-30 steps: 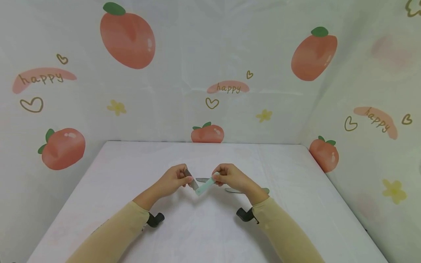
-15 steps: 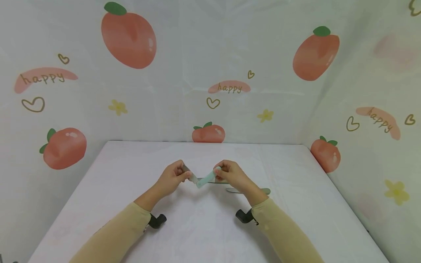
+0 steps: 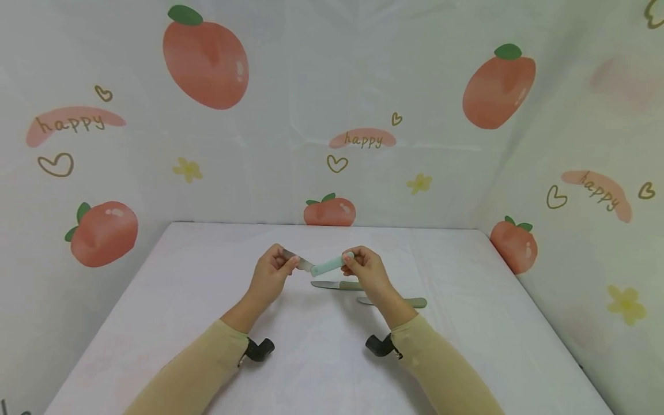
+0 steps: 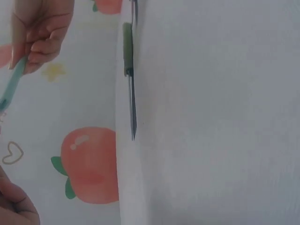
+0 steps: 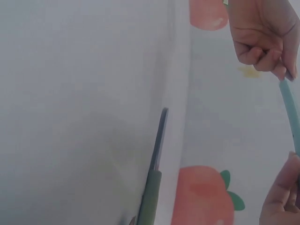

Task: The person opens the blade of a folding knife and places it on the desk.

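Note:
Both hands are raised over the table around a folding knife with a mint-green handle (image 3: 328, 266) and a grey metal blade (image 3: 305, 264). My left hand (image 3: 271, 274) pinches the blade between thumb and fingers. The far end of the handle is pinched by my right hand (image 3: 370, 271). Handle and blade meet at the pivot in a shallow angle, so the knife is unfolded. In the left wrist view the right hand (image 4: 42, 35) grips the mint handle (image 4: 13, 84). The right wrist view has the left hand (image 5: 265, 35) at the top and the right hand (image 5: 281, 197) below.
Two knives with olive-green handles lie on the white table (image 3: 207, 300): one knife (image 3: 327, 285) just beneath the held one, another knife (image 3: 417, 302) nearer, partly hidden by the right wrist. A fruit-printed cloth (image 3: 259, 173) hangs behind. Black cameras (image 3: 259, 349) are strapped to both wrists.
Both hands have lifted the folding knife up and away from me. The angle between blade and handle has widened, and the knife lying beneath has come into fuller view.

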